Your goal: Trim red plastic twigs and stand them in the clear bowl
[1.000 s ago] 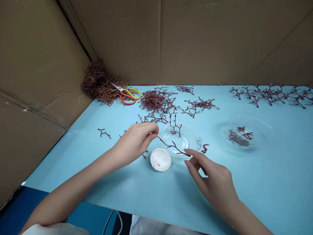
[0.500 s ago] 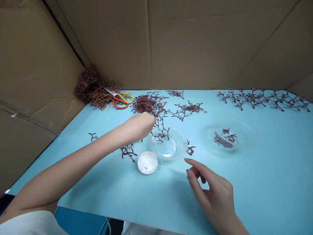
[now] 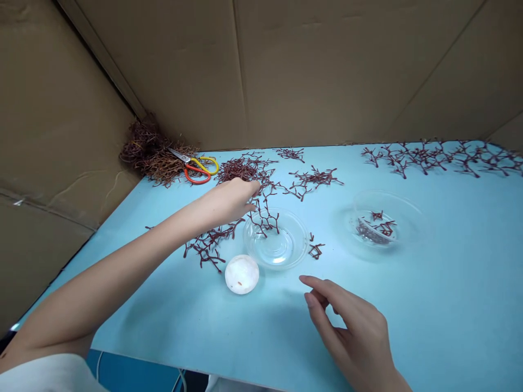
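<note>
My left hand (image 3: 241,197) hangs at the near edge of a heap of dark reddish-brown branched twigs (image 3: 239,170). Its thumb and forefinger stand apart, with nothing seen between them; the other fingers are hidden. Just right of it, a branched twig (image 3: 266,220) lies over the left part of a clear round bowl (image 3: 301,245). A small white round dish (image 3: 242,275) sits at that bowl's near left side. My right hand (image 3: 347,321) is low on the right, palm turned inward, forefinger and thumb slightly apart and holding nothing.
Scissors (image 3: 198,170) with red and yellow handles lie beside a tangled brown bundle (image 3: 151,149) at the back left. Another clear container (image 3: 402,218) holds short pieces on the right. More twigs (image 3: 425,158) line the back right. Cardboard walls (image 3: 310,71) enclose the table.
My left thumb has come into view, apart from the forefinger. More twigs show below my left forearm. The view has shifted slightly; my right hand keeps much the same pose.
</note>
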{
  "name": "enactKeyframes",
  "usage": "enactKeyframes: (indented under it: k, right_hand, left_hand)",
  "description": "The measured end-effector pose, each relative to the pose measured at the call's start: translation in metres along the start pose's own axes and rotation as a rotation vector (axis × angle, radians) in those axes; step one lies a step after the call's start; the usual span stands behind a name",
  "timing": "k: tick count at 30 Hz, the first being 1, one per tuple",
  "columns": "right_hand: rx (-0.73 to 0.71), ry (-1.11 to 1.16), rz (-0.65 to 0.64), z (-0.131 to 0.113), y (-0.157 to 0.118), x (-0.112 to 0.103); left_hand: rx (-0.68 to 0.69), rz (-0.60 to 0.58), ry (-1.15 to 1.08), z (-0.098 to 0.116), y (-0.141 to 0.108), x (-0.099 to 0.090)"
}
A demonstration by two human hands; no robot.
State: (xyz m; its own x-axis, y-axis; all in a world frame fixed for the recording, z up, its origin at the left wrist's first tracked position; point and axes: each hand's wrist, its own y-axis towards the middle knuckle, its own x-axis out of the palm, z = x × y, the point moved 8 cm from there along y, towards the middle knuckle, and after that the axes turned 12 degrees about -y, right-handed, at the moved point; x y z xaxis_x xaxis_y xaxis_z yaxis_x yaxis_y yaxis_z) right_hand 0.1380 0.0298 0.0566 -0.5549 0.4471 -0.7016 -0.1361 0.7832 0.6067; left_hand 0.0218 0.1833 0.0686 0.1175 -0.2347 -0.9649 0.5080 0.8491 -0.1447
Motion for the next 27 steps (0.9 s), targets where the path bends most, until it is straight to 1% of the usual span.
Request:
enactKeyframes:
  k: [2,4,5,6,8,10,11,12,14,17,20,23,27]
  right_hand:
    - [0.002,0.0,-0.001,0.0,0.0,-0.001]
    - [0.009,-0.005,0.006,0.0,0.0,-0.002]
    - [0.017,-0.007,0.012,0.001,0.0,-0.003]
    - [0.029,-0.007,0.015,0.002,-0.001,-0.003]
    - [0.058,0.005,0.011,0.004,-0.002,-0.003]
    - [0.065,0.031,-0.016,0.005,-0.005,0.0]
    - [0.054,0.046,-0.032,0.005,-0.006,0.001]
    - [0.038,0.06,-0.047,0.004,-0.007,0.003]
    - [0.005,0.081,-0.069,0.002,-0.008,0.006]
    - [-0.035,0.084,-0.064,0.0,-0.01,0.008]
    - [-0.06,0.075,-0.052,0.0,-0.01,0.009]
    - [-0.067,0.095,-0.045,0.0,-0.009,0.01]
    - [-0.091,0.102,-0.024,-0.002,-0.009,0.008]
  left_hand:
    - [-0.016,0.068,-0.03,-0.005,-0.008,-0.009]
    - [-0.047,0.15,-0.053,-0.015,-0.021,-0.016]
    - [-0.068,0.18,-0.067,-0.022,-0.029,-0.017]
    - [-0.076,0.185,-0.081,-0.029,-0.037,-0.014]
    - [-0.048,0.114,-0.12,-0.041,-0.052,0.003]
    - [-0.04,0.012,-0.146,-0.053,-0.063,0.028]
    - [-0.043,-0.016,-0.144,-0.059,-0.067,0.04]
    - [-0.066,-0.007,-0.127,-0.066,-0.069,0.048]
    - [-0.101,0.049,-0.114,-0.076,-0.071,0.058]
    - [-0.108,0.073,-0.131,-0.079,-0.067,0.067]
    - [-0.092,0.107,-0.172,-0.075,-0.063,0.065]
    - [-0.091,0.18,-0.253,-0.074,-0.064,0.054]
    - [-0.137,0.269,-0.415,-0.085,-0.068,0.044]
